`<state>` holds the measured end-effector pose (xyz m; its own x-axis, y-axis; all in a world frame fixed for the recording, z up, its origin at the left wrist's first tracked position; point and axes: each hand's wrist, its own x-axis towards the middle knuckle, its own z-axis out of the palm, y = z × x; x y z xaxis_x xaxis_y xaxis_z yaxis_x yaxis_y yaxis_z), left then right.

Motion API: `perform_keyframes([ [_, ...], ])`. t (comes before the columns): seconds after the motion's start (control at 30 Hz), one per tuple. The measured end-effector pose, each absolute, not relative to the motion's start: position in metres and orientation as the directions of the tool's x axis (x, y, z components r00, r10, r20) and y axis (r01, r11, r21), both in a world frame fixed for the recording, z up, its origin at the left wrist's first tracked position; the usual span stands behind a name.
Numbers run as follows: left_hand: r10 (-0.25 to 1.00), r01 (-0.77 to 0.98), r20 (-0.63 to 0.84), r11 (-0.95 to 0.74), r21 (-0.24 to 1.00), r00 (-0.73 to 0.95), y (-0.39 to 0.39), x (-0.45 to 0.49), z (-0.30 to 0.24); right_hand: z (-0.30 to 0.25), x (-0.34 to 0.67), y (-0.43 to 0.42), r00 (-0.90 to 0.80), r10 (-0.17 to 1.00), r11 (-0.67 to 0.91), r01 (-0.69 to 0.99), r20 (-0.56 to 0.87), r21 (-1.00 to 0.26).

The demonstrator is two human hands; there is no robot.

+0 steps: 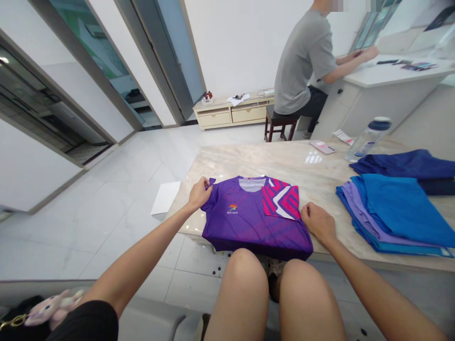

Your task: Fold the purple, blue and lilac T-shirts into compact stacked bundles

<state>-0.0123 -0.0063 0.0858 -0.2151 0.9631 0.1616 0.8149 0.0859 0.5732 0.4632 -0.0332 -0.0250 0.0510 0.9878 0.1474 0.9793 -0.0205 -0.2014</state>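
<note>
Pinching the left sleeve, the fingers (pixel 205 183) of my left hand (pixel 199 193) hold the purple shirt (pixel 245 225), face-up at the near edge of the worktop (pixel 249 161). My right hand (pixel 319 221) rests curled at its right edge; I cannot tell whether it grips. I judge the left-sleeve fold in hand: carry it inward, flat.

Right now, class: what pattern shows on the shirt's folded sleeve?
The sleeve of the shirt: pink zigzag bands, white edging; head view.
</note>
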Motion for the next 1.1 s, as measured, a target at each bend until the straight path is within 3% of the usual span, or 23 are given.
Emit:
perform_keyframes([
  [0.1,0.998,0.563,0.054,-0.053,0.825,0.015,-0.006,0.028,0.084,-0.028,0.465,-0.035,0.04,0.987,-0.003,0.973,0.157,-0.233],
  [0.17,0.993,0.434,-0.003,-0.05,0.9,0.12,-0.007,0.038,0.08,-0.031,0.467,-0.036,0.032,0.986,0.013,0.964,0.164,-0.266],
  [0.27,0.997,0.483,-0.009,-0.028,0.875,0.074,-0.002,0.024,0.069,-0.037,0.475,-0.03,0.093,0.984,-0.031,0.93,0.152,-0.367],
  [0.4,1.0,0.617,-0.015,0.017,0.786,-0.008,0.025,-0.013,0.045,-0.039,0.489,0.0,0.294,0.948,-0.163,0.779,0.122,-0.605],
  [0.5,0.999,0.709,-0.039,0.024,0.705,0.005,0.056,-0.027,0.03,-0.027,0.492,0.04,0.209,0.975,-0.099,0.714,0.076,-0.693],
  [0.63,0.996,0.82,-0.09,0.041,0.572,0.013,0.098,-0.026,0.02,-0.004,0.477,0.097,-0.197,0.98,0.175,0.807,0.022,-0.565],
  [0.7,0.995,0.854,-0.102,0.04,0.518,0.015,0.115,-0.021,0.017,0.004,0.463,0.12,-0.284,0.956,0.226,0.868,-0.069,-0.441],
  [0.83,0.979,0.877,-0.204,0.121,0.464,-0.026,0.136,-0.012,0.013,0.011,0.442,0.147,-0.234,0.937,0.17,0.954,-0.258,-0.247],
  [1.0,0.946,0.886,-0.32,0.109,0.45,0.046,0.133,-0.004,0.012,0.016,0.434,0.141,-0.187,0.913,0.09,0.959,-0.363,-0.268],
  [1.1,0.936,0.899,-0.333,0.043,0.436,0.117,0.113,-0.001,0.014,0.024,0.429,0.117,-0.231,0.876,0.137,0.961,-0.423,-0.241],
])
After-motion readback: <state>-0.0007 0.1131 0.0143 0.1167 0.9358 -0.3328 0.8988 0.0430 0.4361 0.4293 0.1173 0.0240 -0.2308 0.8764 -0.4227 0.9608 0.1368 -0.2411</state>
